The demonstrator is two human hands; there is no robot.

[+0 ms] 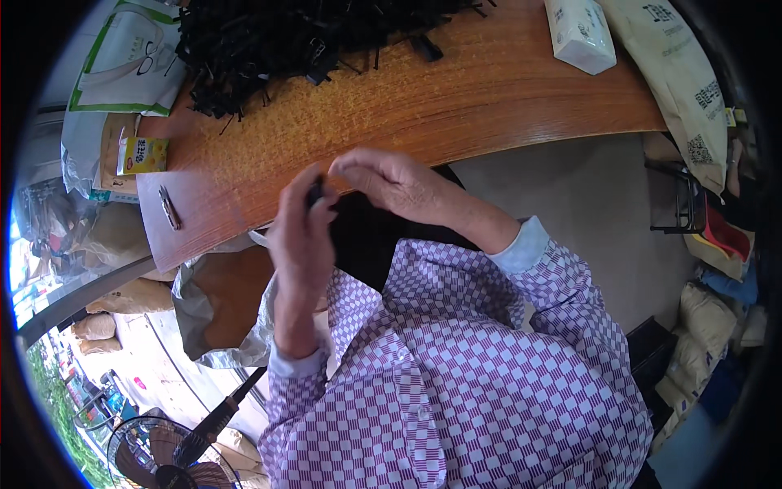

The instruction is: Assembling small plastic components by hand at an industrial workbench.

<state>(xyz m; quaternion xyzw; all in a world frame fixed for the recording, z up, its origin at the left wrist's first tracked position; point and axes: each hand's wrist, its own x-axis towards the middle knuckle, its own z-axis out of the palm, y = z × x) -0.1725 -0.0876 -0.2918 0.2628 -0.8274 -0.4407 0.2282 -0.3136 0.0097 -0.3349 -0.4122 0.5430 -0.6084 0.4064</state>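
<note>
In front of my chest, over the table's near edge, my left hand (301, 232) is closed round a small black piece (315, 193). It looks like one of the parts in the black heap, though blur hides its exact shape. My right hand (395, 186) reaches in from the right, its thumb and fingers pinched together close to the left fingertips. Whatever that pinch holds, if anything, is too small to make out. A large heap of small black parts (269, 49), some with thin stems, covers the far left of the wooden table (489, 90).
Small metal snips (169, 207) and a yellow drink carton (142, 156) are on the table's left end. A tissue pack (582, 37) and a paper sack (676, 73) sit far right. An open white-lined bag (232, 301) hangs below the left edge, above a fan (171, 456).
</note>
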